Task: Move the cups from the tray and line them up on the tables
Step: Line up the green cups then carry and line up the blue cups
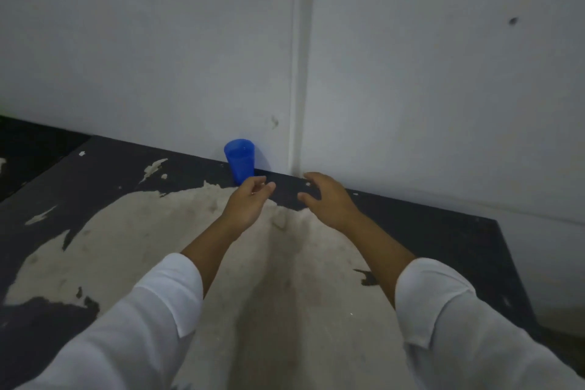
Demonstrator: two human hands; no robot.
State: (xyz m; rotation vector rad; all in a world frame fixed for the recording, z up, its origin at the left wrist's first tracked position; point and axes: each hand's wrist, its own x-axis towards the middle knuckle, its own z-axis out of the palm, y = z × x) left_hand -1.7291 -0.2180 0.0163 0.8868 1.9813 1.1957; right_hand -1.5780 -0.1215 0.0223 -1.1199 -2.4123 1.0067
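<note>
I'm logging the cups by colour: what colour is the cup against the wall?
Blue: the cup is a plain translucent blue, seen in the head view.

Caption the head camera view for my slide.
Left hand and right hand hover near a blue cup on a worn table.

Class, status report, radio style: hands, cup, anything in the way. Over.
Left hand open, just before the blue cup. Right hand open, holding nothing. Cup upright on table by wall. No obstruction seen.

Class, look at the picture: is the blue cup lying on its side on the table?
No, the blue cup stands upright on the table beside the wall, open end up.
</note>
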